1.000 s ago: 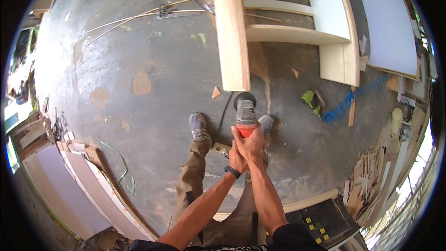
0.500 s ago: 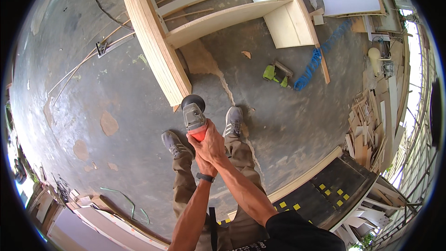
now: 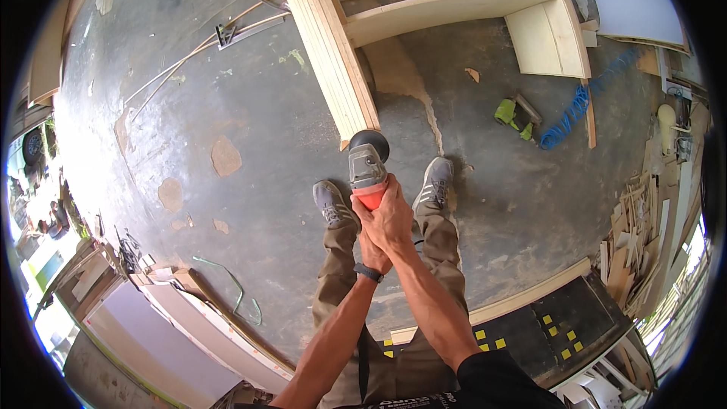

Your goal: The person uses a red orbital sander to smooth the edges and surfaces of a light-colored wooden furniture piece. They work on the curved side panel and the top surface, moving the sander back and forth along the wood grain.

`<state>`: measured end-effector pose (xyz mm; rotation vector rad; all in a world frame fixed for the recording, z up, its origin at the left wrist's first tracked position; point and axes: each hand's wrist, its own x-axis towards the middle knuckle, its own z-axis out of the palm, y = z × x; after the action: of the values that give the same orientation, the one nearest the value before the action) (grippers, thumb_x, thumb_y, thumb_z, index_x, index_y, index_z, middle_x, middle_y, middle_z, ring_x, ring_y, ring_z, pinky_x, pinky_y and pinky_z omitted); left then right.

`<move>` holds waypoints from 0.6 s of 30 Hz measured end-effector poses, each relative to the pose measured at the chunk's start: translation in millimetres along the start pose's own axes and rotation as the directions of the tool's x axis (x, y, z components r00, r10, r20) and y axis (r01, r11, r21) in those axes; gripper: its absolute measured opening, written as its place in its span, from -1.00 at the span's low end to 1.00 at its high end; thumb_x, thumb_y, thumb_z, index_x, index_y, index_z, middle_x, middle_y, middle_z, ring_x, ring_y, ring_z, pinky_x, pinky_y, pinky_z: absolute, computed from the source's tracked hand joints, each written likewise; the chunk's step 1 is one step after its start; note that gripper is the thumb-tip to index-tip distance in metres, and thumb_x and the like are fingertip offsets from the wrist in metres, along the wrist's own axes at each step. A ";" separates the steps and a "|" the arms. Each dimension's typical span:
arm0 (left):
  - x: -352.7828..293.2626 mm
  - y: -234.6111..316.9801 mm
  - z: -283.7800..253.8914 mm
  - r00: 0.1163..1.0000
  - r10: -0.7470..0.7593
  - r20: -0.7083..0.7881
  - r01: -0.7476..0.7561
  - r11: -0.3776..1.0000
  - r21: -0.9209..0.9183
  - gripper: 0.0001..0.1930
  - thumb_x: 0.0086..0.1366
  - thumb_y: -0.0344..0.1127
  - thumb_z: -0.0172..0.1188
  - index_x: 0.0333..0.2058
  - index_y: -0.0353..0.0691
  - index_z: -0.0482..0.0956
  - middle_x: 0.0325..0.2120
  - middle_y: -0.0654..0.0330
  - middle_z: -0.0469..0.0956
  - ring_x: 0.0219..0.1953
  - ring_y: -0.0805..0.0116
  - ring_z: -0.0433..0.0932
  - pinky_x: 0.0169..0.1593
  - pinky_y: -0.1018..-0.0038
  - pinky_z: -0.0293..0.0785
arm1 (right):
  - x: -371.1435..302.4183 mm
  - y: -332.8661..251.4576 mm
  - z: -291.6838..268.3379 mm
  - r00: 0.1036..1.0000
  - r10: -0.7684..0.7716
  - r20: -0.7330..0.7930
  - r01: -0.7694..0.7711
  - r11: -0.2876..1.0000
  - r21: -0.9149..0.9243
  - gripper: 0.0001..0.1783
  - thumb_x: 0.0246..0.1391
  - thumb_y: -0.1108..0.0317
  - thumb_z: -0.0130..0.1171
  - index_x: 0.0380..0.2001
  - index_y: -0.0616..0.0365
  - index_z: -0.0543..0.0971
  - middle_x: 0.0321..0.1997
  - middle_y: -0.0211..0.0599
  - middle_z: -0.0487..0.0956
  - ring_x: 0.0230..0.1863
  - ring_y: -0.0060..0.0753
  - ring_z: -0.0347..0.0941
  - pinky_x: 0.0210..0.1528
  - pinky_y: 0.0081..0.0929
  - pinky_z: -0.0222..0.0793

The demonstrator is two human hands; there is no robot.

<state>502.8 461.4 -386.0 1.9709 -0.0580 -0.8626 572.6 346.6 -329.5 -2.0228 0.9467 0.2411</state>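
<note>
Both my hands are wrapped round the red body of an angle grinder (image 3: 368, 174), which has a grey gear head and a black round disc (image 3: 371, 144). My right hand (image 3: 391, 216) lies over the grip from the right. Behind and partly under it, my left hand (image 3: 371, 246) closes on the same body, with a dark band at its wrist. The disc is at the near end of a long, pale, striped wooden panel edge (image 3: 329, 53). It overlaps that end in view; whether they touch, I cannot tell.
A pale wooden frame with shelves (image 3: 447, 15) joins the panel. To the right lie a green nail gun (image 3: 517, 115) and a coiled blue air hose (image 3: 568, 117). Scrap wood (image 3: 636, 235) is piled at the far right. Thin sticks (image 3: 178, 60) lie left, and my shoes (image 3: 435, 180) flank the grinder.
The whole view has swung, so the floor and frame sit further right and higher. The grinder's disc is slightly nearer the panel's end. Both hands keep their grip.
</note>
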 end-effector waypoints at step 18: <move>1.7 22.9 3.2 0.982 -0.175 -0.072 0.165 0.978 -0.126 -0.06 0.26 -0.05 0.45 0.47 -0.22 0.15 0.14 -0.08 0.60 0.24 -0.11 0.57 0.26 0.16 0.46 | 2.9 11.5 6.7 0.998 -0.061 -0.033 0.064 0.995 0.071 -0.07 0.03 -0.12 0.49 0.25 0.32 0.36 0.04 0.18 0.61 -0.02 0.34 0.63 -0.03 0.11 0.60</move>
<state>509.0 445.8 -369.9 1.9154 0.2090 -0.8724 567.6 346.4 -342.2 -1.9910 0.8967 0.1403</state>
